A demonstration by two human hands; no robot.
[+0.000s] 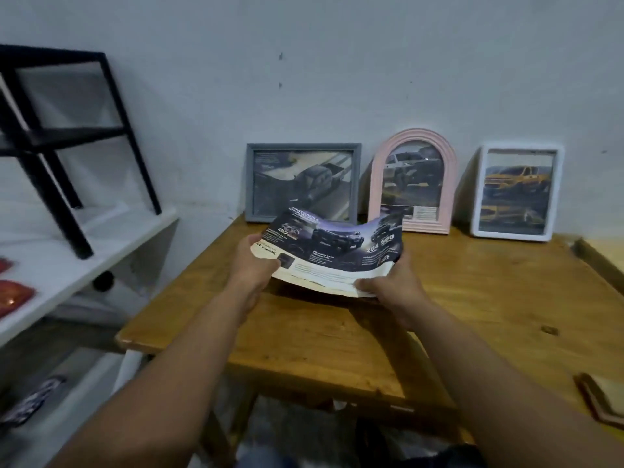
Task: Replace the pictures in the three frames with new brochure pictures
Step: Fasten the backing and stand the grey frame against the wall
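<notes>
Nearest to me, at the right edge, a small brown-edged wooden tray [604,398] sits low beside the table; I cannot tell what, if anything, lies in it.

Over the wooden table [489,298] I hold a car brochure [334,253] in both hands, lifted just above the boards and sagging in the middle. My left hand [251,265] grips its left edge, thumb on the printed face and the fingers curled underneath, out of sight. My right hand [393,287] pinches the near right corner, thumb pressed on top and fingers tucked below the sheet. The page shows dark pickup trucks on a purple ground with a pale strip of text toward me.

Beyond the brochure, three frames stand in a row at the back of the table, leaning against the grey wall [337,62]. The grey frame [251,184] on the left holds a picture of a dark pickup seen from behind. The pink arched frame [376,184] in the middle holds a silver truck picture with text blocks at the bottom. The white frame [557,190] on the right holds a picture of yellow trucks.

To my left a white shelf [101,244] carries a black metal stand [67,136], with red packets [13,295] at its near end.
</notes>
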